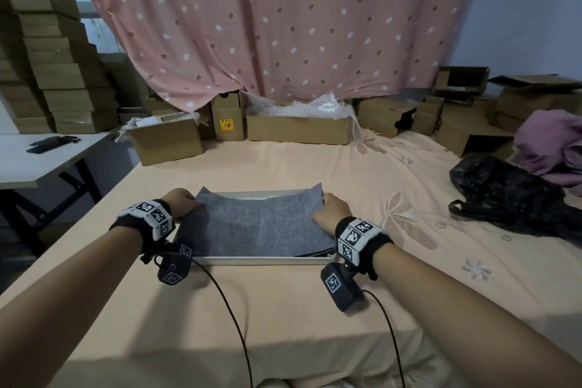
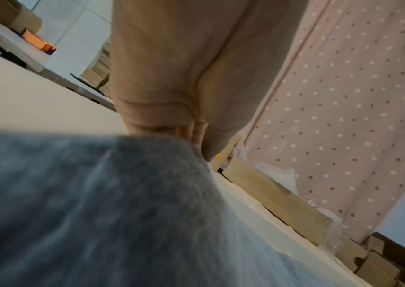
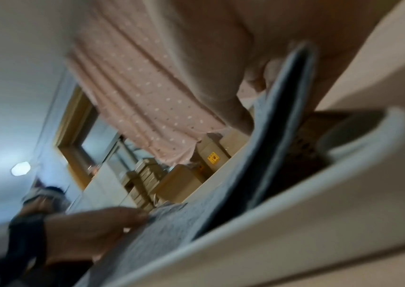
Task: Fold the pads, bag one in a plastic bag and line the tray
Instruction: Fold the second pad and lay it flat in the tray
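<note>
A grey felt pad [image 1: 261, 224] lies spread over a shallow white tray [image 1: 261, 260] on the peach bedsheet, with its two far corners lifted. My left hand [image 1: 182, 203] pinches the pad's far left corner, and my right hand [image 1: 330, 209] pinches its far right edge. The left wrist view shows the left hand [image 2: 191, 134] with fingers curled down onto the grey pad [image 2: 98, 203]. In the right wrist view the pad [image 3: 277, 136] is raised off the tray [image 3: 270, 223], with the right hand's fingers [image 3: 258, 77] gripping its edge.
A black plastic bag [image 1: 504, 192] lies at the right on the bed, beside purple cloth [image 1: 551, 142]. Cardboard boxes [image 1: 299, 127] line the far edge under a pink dotted curtain [image 1: 267, 16]. A white side table [image 1: 47, 154] with a phone stands at the left.
</note>
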A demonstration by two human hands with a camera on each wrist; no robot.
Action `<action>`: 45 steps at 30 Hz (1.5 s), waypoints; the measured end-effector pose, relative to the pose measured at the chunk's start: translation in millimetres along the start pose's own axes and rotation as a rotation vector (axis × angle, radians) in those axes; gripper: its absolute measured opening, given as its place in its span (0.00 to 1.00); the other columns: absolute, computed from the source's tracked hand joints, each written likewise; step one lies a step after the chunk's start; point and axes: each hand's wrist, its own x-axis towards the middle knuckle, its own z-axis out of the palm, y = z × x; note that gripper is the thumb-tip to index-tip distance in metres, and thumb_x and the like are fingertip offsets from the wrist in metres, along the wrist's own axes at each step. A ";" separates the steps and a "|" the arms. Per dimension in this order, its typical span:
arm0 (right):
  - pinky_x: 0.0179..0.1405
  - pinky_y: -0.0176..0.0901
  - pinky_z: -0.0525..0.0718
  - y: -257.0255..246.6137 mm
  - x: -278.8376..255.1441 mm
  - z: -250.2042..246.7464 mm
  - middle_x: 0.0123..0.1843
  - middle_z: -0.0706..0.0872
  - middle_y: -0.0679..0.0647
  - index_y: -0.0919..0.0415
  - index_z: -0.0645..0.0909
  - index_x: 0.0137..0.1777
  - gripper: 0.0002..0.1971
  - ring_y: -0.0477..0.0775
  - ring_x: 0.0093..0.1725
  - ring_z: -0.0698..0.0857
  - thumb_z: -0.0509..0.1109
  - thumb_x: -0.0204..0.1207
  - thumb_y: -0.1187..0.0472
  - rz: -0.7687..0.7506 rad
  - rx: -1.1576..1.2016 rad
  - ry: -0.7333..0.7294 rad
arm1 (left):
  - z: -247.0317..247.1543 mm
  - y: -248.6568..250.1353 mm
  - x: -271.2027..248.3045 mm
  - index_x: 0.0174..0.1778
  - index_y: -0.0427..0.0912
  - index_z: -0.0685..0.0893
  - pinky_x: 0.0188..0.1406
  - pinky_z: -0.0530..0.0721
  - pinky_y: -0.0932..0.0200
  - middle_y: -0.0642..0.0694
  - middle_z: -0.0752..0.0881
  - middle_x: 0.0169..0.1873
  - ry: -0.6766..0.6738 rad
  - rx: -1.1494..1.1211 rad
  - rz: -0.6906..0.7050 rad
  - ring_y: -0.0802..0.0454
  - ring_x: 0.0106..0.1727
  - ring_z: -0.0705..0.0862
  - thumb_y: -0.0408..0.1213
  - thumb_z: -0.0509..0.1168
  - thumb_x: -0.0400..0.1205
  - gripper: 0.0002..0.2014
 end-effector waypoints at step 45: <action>0.50 0.44 0.81 98.0 -32.4 -110.9 0.61 0.86 0.61 0.65 0.78 0.61 0.24 0.61 0.59 0.85 0.80 0.68 0.58 0.220 -0.488 0.052 | 91.6 51.7 -82.7 0.44 0.38 0.86 0.32 0.76 0.62 0.44 0.85 0.40 -0.135 0.374 0.109 0.48 0.42 0.81 0.36 0.72 0.74 0.06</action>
